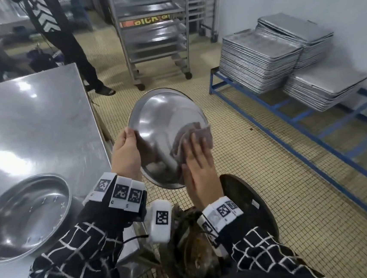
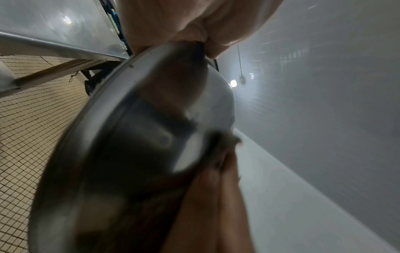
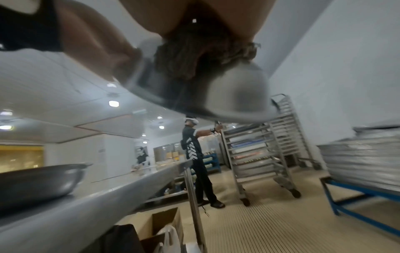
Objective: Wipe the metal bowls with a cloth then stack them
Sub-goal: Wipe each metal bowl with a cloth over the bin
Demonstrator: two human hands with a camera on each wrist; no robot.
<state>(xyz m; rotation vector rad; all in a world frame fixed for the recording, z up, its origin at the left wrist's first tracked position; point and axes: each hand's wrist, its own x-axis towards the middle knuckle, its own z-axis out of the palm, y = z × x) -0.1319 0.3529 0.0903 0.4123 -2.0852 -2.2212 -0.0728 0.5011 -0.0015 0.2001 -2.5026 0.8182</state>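
Only head view shows table's second bowl (image 1: 26,215) whole.

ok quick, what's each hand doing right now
Left hand: grips the rim of the tilted metal bowl.
Right hand: open, fingers flat, pressing the cloth against the bowl.

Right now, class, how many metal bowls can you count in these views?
2. One bowl is held up in the left hand; the other bowl sits on the table. More may be out of view.
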